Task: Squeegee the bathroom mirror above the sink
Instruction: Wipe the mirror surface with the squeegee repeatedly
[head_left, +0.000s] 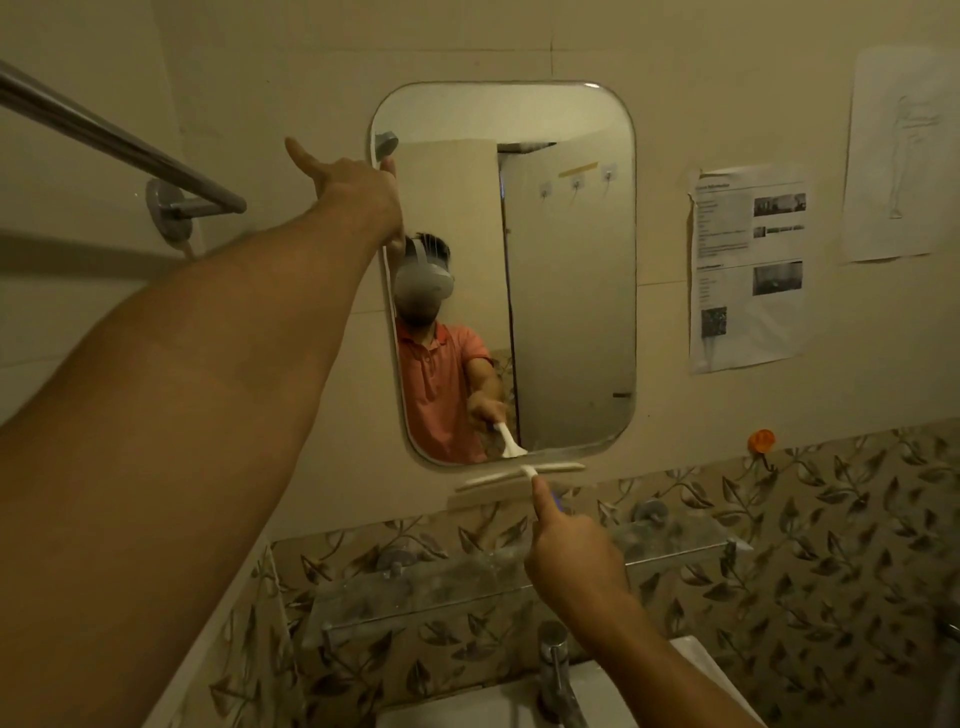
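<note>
- Head view looks up at the mirror (571, 260), a rounded rectangle fixed to the beige wall above the sink (467, 709).
- Left arm is stretched up and across, and the left hand (358, 192) rests against the mirror's upper left edge. One digit sticks out straight up and to the left, and a fingertip shows on the glass. The hand looks spread rather than closed, with nothing in it.
- Right hand (576, 561) is curled round the handle of a white squeegee (519, 475), with the forefinger laid straight along the handle toward the blade.
- Squeegee blade sits just below the mirror's bottom edge, across the wall and not on the glass. It is slightly tilted, with its right end higher and close to the rim.
- Below the blade, a glass shelf (675, 553) runs along leaf-patterned tiles (831, 519), and a chrome tap (558, 670) stands at the sink's back edge.
- On the left wall is a metal towel rail (119, 145).
- Right of the mirror hangs a printed sheet (748, 270). Further right is a paler sheet with a faint drawing (898, 156), and an orange hook (761, 440) sits lower down.
</note>
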